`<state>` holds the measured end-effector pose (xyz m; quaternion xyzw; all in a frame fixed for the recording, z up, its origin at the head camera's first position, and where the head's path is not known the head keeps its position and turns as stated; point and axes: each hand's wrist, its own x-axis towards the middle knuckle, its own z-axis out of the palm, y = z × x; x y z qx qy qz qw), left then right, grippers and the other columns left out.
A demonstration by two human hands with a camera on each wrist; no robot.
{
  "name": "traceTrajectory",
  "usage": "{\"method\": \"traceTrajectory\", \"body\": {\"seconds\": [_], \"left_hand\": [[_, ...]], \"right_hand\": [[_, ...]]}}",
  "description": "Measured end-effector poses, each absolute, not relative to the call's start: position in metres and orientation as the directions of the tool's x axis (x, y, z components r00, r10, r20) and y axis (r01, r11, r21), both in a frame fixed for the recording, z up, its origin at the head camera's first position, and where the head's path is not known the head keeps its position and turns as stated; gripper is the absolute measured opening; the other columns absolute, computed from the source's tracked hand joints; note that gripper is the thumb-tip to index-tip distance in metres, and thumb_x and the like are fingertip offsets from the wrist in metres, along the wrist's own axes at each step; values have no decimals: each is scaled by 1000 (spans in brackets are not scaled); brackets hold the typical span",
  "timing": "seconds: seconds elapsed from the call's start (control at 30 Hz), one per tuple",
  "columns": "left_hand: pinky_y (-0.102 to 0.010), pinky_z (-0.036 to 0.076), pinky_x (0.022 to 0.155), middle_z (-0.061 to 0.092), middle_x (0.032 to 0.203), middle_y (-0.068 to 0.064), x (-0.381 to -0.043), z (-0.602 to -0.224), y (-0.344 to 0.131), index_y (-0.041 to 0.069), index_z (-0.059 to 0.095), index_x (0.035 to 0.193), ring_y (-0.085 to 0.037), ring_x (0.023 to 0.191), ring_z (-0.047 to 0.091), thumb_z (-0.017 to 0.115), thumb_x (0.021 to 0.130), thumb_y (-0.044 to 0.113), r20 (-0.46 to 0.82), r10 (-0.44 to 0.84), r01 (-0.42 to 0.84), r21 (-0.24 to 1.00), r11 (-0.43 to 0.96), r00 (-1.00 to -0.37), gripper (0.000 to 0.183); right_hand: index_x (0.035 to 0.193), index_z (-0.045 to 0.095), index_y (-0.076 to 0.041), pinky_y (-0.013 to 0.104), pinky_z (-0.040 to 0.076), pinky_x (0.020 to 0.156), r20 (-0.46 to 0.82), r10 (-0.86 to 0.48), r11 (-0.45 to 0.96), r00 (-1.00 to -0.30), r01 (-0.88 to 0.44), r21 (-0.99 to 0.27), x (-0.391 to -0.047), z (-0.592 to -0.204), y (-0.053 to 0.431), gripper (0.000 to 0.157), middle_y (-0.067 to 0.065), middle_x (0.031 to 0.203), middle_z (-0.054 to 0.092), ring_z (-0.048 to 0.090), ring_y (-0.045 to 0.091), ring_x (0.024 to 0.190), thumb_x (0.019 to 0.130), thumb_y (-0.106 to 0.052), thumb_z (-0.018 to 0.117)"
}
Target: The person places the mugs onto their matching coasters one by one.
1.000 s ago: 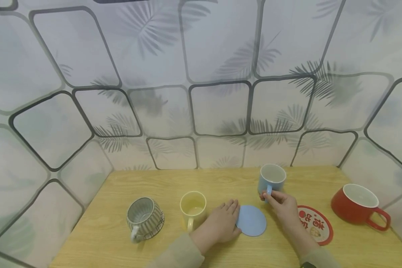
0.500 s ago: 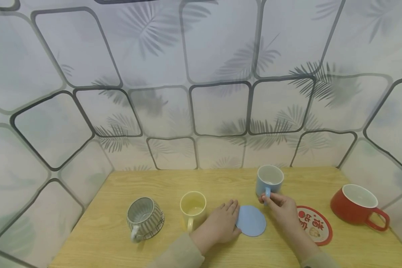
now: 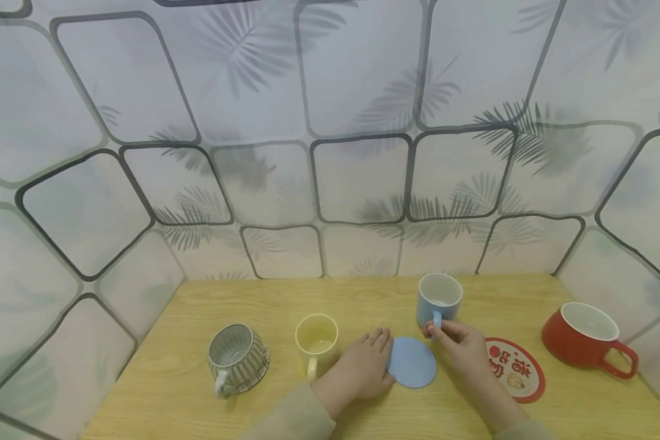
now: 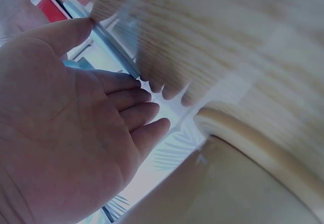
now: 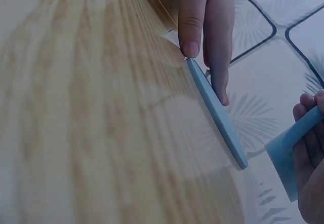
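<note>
My left hand (image 3: 365, 365) lies at the left edge of a round blue coaster (image 3: 416, 363), thumb and fingers extended. The right wrist view shows its thumb and fingertips touching that coaster (image 5: 217, 113). By its handle, my right hand (image 3: 464, 348) pinches a light blue mug (image 3: 439, 299) behind and right of the coaster. In the right wrist view, the mug (image 5: 284, 160) appears raised off the tabletop. A yellow mug (image 3: 316, 337) stands left of my left hand. Right of my right forearm lies a red-rimmed round coaster (image 3: 530, 360), partly hidden by that arm.
A grey striped mug (image 3: 232, 354) sits on a patterned coaster (image 3: 263, 371) at the left. Toward the right end of the wooden table (image 3: 374, 299) is a wide red mug (image 3: 572, 339). A leaf-patterned backdrop (image 3: 363, 183) closes off the back and sides.
My right hand has carried the light blue mug a little left and toward me, nearer the blue coaster. My left hand has stayed in place.
</note>
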<state>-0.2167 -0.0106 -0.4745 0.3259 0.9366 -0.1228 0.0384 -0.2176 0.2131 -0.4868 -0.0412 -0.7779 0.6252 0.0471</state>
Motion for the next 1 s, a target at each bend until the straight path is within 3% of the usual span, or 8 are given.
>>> {"method": "traceTrajectory", "body": {"seconds": [0.57,1.0], "left_hand": [[-29,38,129,36,173,-3,-217,-474,-10,11,41,164,-16,160,36,55,105,59,-136,606,621,-200,758,-784,77],[-29,38,129,37,173,-2,-215,-472,-10,12,42,163,-15,160,36,54,105,59,-138,601,616,-202,761,-787,76]], "right_hand": [[121,73,6,7,53,93,38,86,190,-996,-21,-982,-207,-484,209,30,-10,97,81,70,-7,100,103,-18,71],[117,76,3,6,52,94,58,78,249,-995,-37,-968,-200,-485,205,25,-4,97,83,71,-7,99,101,-15,72]]}}
